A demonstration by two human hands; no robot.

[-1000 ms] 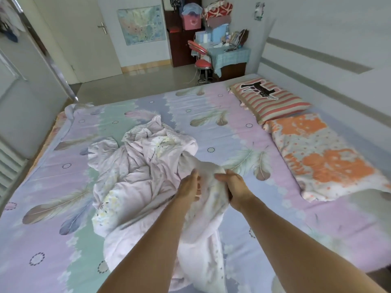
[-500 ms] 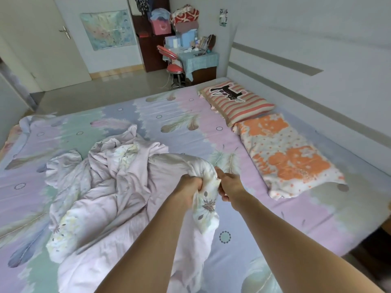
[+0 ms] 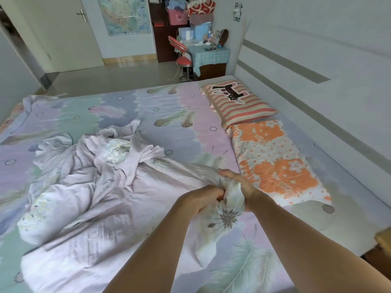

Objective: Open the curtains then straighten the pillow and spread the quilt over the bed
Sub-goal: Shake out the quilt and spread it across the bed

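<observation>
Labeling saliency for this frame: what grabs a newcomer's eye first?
First, the two bare arms reaching in from the bottom, left hand and right hand both gripping one edge of the crumpled pale quilt, which lies bunched across the near left of the bed. Next, the orange pillow and striped pillow lined up along the headboard on the right.

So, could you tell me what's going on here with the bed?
A person is making the bed. Both hands, left hand and right hand, grip one edge of the quilt, which lies crumpled in a heap on the sheet, not yet spread. Two pillows, the striped pillow and the orange pillow, lie along the headboard.
</observation>
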